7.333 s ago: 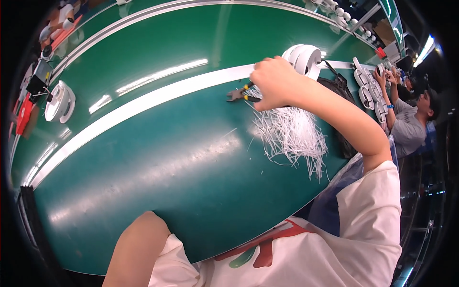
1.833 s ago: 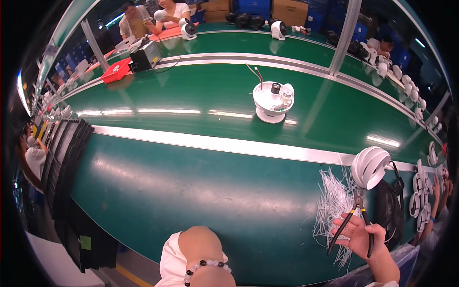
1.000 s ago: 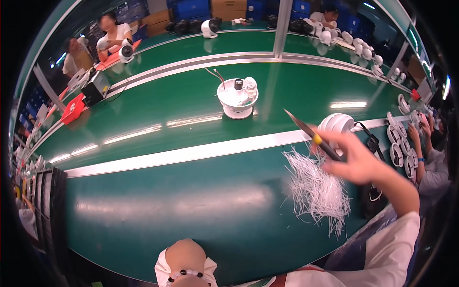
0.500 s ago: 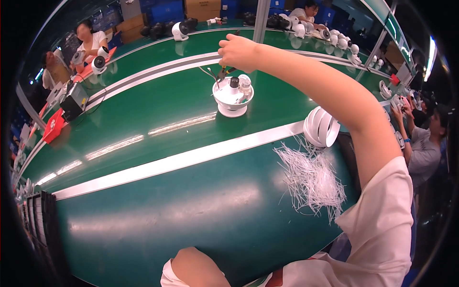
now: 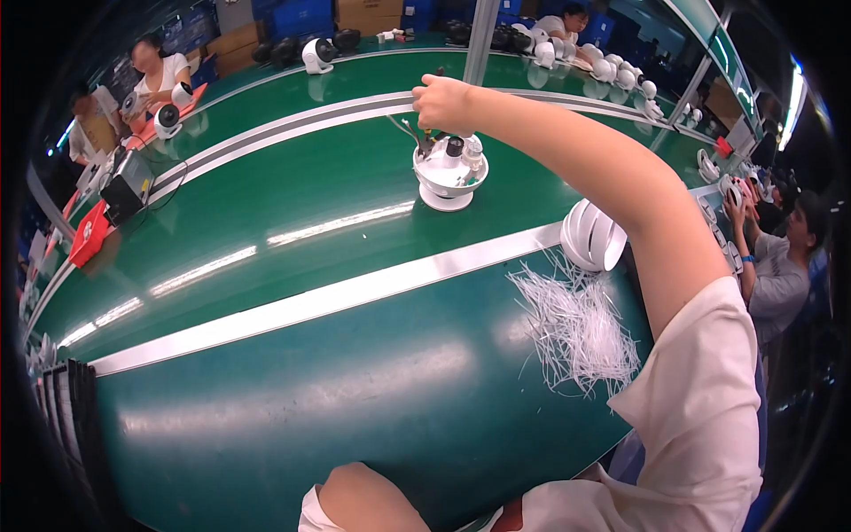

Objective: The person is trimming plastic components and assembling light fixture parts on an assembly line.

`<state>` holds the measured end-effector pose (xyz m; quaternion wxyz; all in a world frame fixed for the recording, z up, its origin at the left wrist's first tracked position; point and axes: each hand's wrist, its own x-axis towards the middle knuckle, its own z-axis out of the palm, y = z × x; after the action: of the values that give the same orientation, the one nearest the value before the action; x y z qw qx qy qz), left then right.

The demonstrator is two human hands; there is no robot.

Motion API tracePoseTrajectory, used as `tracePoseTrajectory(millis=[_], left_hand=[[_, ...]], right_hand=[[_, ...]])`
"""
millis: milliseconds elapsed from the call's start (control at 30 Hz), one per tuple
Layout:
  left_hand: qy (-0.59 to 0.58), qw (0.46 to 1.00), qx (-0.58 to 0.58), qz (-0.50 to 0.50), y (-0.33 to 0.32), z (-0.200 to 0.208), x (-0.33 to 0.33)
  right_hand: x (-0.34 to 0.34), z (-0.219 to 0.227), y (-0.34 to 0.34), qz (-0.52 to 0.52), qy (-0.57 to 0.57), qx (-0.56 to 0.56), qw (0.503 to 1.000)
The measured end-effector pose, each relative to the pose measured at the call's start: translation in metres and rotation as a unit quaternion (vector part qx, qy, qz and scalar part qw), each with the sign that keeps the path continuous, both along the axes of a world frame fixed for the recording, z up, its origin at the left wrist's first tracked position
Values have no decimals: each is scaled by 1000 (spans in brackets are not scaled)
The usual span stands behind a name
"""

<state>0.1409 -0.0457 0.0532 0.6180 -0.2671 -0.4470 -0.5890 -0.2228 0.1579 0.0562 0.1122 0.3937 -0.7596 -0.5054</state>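
Note:
At the far side, my right hand (image 5: 446, 105) is closed around a pair of cutting pliers (image 5: 425, 147), whose handles are mostly covered by my fingers. The jaws point down into the left side of a white round housing (image 5: 450, 180) on a flared base. Inside the open housing stand a black cylindrical part (image 5: 455, 146) and a clear-white part (image 5: 473, 157). Loose wires (image 5: 403, 129) stick up at its left rim. What the jaws touch is too small to make out. Of my left arm only a bent part shows at the lower edge; that hand is out of view.
A heap of thin white plastic strips (image 5: 581, 332) lies on the near green mat, beside a white slatted round cover (image 5: 592, 236). A white rail (image 5: 337, 290) divides mat from green belt. Co-workers sit across and at right; a red tray (image 5: 89, 233) is far left.
The housing has shifted to the right along with a small speck on the green belt. My right hand, still holding the pliers, has moved slightly right with it.

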Motion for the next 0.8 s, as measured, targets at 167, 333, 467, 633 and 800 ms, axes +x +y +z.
tracePoseTrajectory(millis=[167,333,467,633,800], left_hand=[[8,1000,0,4,2,-5,-6],[19,1000,0,1,2,-4,-8],[27,1000,3,1,2,-5,-9],[38,999,8,1,1,-6,-10],[47,999,12,8,-1,-7,-13]], right_hand=[[3,9,1,-16,-29,30,999],[-3,10,11,-28,-25,44,998],[-6,9,20,-26,-21,50,998],[-7,7,28,-37,-24,60,997],[-15,1,42,-25,8,48,999]])
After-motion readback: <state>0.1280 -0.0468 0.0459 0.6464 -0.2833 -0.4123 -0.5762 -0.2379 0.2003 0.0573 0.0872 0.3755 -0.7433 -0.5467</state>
